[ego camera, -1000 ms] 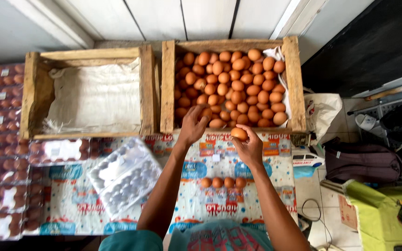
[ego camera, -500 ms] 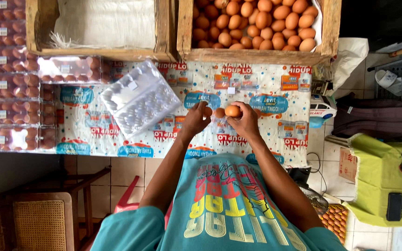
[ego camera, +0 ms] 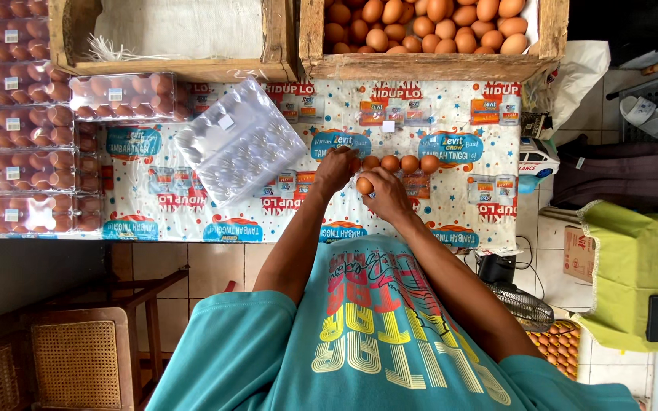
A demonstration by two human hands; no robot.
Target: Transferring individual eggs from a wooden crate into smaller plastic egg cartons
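right hand (ego camera: 387, 194) pinching a brown egg (ego camera: 364, 185) just over the tabletop (ego camera: 466, 217) | left hand (ego camera: 334, 169) curled on the near-left end of the egg row (ego camera: 400, 163), grip unclear | empty clear tray (ego camera: 239, 139) open at left, easy reach

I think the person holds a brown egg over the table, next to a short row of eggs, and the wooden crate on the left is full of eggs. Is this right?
Not quite. In the head view, the left wooden crate holds no eggs, only a white lining; the right wooden crate is the full one. The rest stands: the right hand holds a brown egg beside the row of eggs on the table.
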